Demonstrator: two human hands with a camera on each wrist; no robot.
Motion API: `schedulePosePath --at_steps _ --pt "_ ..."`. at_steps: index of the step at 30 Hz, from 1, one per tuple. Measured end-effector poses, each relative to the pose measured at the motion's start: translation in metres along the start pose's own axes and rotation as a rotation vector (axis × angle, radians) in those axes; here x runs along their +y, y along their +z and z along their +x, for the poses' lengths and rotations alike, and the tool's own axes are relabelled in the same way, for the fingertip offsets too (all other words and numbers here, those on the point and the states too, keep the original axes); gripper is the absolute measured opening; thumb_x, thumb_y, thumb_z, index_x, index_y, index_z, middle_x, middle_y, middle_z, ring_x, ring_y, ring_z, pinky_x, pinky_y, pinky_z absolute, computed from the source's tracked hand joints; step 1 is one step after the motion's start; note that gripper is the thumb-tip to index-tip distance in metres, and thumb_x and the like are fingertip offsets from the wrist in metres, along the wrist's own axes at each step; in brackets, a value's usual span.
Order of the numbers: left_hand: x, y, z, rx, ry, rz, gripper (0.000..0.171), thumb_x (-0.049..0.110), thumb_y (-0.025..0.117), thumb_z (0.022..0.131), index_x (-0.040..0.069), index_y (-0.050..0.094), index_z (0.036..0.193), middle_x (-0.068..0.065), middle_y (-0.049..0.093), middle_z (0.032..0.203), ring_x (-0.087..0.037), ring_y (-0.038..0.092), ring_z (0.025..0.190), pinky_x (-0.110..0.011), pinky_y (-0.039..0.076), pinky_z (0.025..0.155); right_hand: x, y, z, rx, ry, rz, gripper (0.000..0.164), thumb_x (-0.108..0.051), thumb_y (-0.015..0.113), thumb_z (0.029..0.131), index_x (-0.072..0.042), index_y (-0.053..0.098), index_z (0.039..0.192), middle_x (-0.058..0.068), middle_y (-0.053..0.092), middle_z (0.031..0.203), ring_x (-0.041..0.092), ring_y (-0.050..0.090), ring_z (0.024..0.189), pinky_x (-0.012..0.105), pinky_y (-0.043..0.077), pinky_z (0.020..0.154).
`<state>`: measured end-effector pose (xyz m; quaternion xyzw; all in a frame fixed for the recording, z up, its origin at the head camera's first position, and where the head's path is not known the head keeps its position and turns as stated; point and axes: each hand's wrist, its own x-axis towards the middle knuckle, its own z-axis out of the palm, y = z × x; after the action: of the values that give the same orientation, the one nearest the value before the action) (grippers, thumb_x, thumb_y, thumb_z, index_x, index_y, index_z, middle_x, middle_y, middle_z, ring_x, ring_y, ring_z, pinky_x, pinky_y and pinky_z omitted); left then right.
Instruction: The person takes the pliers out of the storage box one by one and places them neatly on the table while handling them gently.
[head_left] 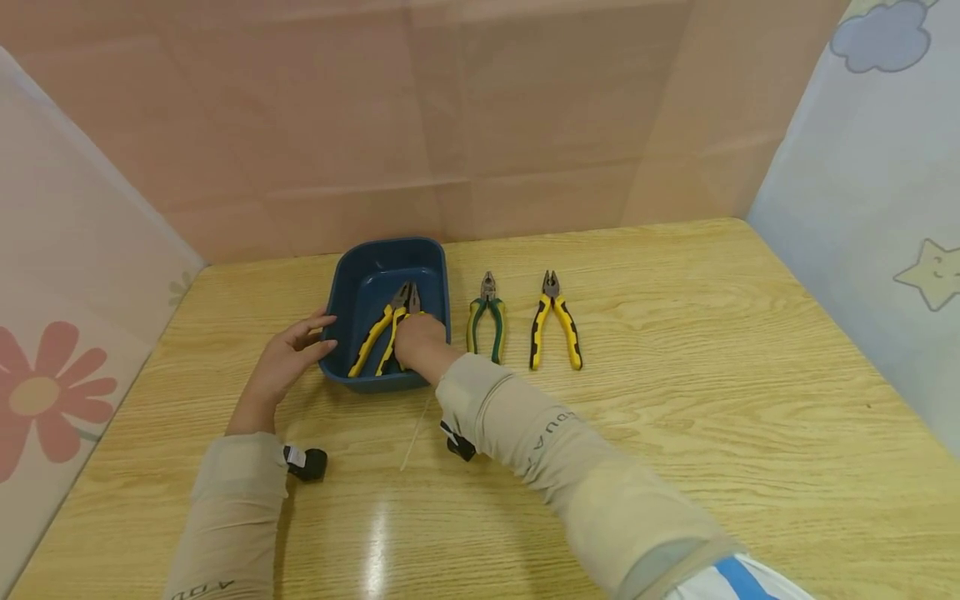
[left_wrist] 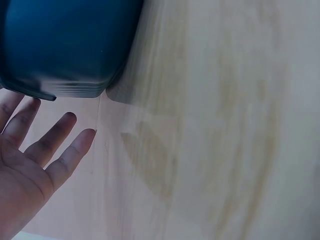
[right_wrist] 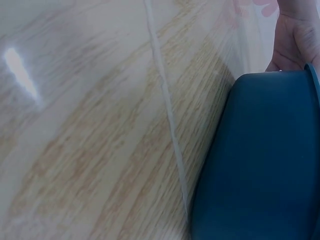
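A dark blue plastic bin stands on the wooden table, with pliers with yellow and black handles lying inside. My right hand reaches down into the bin's right side, its fingers curled over the handles of a second pair of pliers, whose dark jaws point away. The hand hides much of those handles. At the bin's left side is my left hand, fingers spread and fingertips at the rim. In the left wrist view, the left hand has its fingers extended beside the bin.
Right of the bin lie green-handled pliers and, farther right, yellow-and-black pliers, both with jaws pointing to the back. A thin pale strand runs along the table near the bin's front. Fabric walls border the back and sides.
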<state>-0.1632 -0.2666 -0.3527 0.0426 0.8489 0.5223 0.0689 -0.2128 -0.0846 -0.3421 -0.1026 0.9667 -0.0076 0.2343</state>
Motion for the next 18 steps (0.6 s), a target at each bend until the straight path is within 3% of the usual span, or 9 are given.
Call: schedulePosePath --at_steps 4,12,18 --pt "-0.0019 0.0009 0.0001 -0.004 0.002 -0.005 0.055 0.027 0.054 0.086 0.004 0.035 0.132 -0.005 0.015 0.142 -0.034 0.028 0.120 -0.048 0.032 0.089 0.0018 0.0003 -0.0004 0.002 -0.001 0.035 0.031 -0.022 0.047 0.089 -0.012 0.055 0.117 0.006 0.052 0.116 0.011 0.056 0.065 0.020 0.040 0.044" --pt "-0.0008 0.0026 -0.0005 -0.001 -0.008 0.018 0.055 0.031 0.055 0.084 0.005 0.038 0.130 -0.004 0.017 0.142 -0.034 0.029 0.119 -0.047 0.034 0.086 0.0067 0.0009 0.0002 0.012 -0.034 0.061 0.023 -0.024 0.047 0.088 -0.013 0.061 0.103 0.003 0.057 0.086 0.009 0.045 0.053 0.020 0.032 0.039" --pt "0.0006 0.0021 -0.0009 0.004 -0.016 0.005 0.056 0.031 0.056 0.084 0.005 0.038 0.130 -0.004 0.016 0.142 -0.034 0.026 0.121 -0.049 0.032 0.088 0.0083 -0.0054 -0.0030 0.020 -0.036 0.179 0.019 -0.019 0.045 0.089 -0.013 0.063 0.090 0.001 0.055 0.075 0.010 0.040 0.047 0.021 0.030 0.038"
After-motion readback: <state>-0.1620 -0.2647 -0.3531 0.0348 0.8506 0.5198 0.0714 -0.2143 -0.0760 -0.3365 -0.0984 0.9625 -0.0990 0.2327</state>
